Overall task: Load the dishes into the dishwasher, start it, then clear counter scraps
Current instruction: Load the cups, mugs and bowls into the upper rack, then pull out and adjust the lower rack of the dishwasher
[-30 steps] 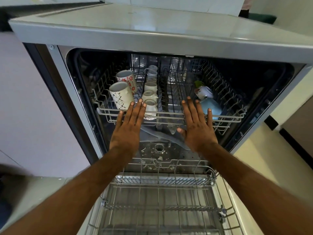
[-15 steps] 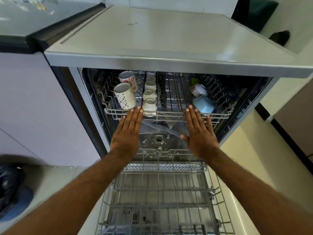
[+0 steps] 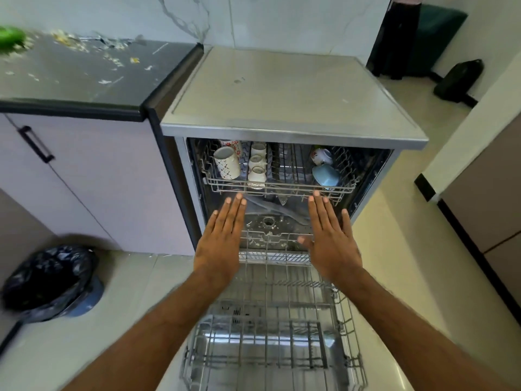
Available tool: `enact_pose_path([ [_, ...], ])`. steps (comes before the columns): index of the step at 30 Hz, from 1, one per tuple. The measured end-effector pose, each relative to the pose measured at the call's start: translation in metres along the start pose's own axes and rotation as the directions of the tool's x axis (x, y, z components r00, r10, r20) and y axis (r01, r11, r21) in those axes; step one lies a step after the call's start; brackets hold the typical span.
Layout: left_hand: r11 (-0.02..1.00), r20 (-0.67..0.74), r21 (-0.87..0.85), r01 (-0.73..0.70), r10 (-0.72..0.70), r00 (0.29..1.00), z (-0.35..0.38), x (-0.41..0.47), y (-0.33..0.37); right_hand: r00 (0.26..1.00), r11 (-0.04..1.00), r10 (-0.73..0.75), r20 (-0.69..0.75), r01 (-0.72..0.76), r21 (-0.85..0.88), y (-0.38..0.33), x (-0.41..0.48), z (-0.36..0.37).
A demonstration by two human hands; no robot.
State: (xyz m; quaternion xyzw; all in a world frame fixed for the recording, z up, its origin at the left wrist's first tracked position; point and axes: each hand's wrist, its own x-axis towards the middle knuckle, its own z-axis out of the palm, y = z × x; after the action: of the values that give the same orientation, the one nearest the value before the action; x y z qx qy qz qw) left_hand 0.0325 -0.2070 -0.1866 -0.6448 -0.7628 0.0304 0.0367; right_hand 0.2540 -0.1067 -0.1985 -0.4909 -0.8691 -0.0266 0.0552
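Observation:
The dishwasher stands open in front of me. Its upper rack sits pushed inside, carrying a patterned white mug, small white cups, a flowered cup and a light blue bowl. My left hand and my right hand are flat with straight fingers, fingertips just below the rack's front rail, holding nothing. The lower rack is pulled out over the lowered door and looks bare. Food scraps lie on the dark counter at the left.
A bin with a black bag stands on the floor at lower left. A green object lies at the counter's far left. Lilac cabinets adjoin the dishwasher. A dark bin and a black bag sit at back right.
The upper rack has slid further into the dishwasher. Both hands have come back from its front rail. My view has pulled back and up, so the counter and floor bin now show.

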Motion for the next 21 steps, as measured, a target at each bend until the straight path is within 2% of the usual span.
enact_pose_path([
  [5,1.0,-0.097,-0.013,0.004,-0.006,0.995,-0.064,-0.072,-0.003,0.998,0.998,-0.063,0.004,0.063,0.001,-0.029,-0.052,-0.078],
  [8,0.999,-0.23,-0.033,0.025,-0.032,0.973,-0.126,-0.11,-0.017,0.986,0.991,-0.134,-0.096,0.135,0.004,-0.049,-0.071,-0.142],
  [11,0.998,-0.296,-0.042,0.046,-0.056,0.954,-0.203,-0.144,-0.035,0.968,0.983,-0.178,-0.177,0.182,0.004,-0.075,-0.079,-0.219],
  [14,0.996,-0.316,-0.043,0.078,-0.088,0.945,-0.293,-0.175,-0.055,0.955,0.975,-0.208,-0.213,0.219,0.026,-0.108,-0.077,-0.302],
  [17,0.988,-0.249,-0.04,0.15,-0.155,0.956,-0.383,-0.205,-0.081,0.95,0.964,-0.241,-0.197,0.258,0.067,-0.148,-0.08,-0.385],
  [21,0.966,-0.276,-0.051,0.254,-0.258,0.926,-0.461,-0.234,-0.132,0.926,0.937,-0.3,-0.23,0.331,0.113,-0.203,-0.08,-0.469],
])
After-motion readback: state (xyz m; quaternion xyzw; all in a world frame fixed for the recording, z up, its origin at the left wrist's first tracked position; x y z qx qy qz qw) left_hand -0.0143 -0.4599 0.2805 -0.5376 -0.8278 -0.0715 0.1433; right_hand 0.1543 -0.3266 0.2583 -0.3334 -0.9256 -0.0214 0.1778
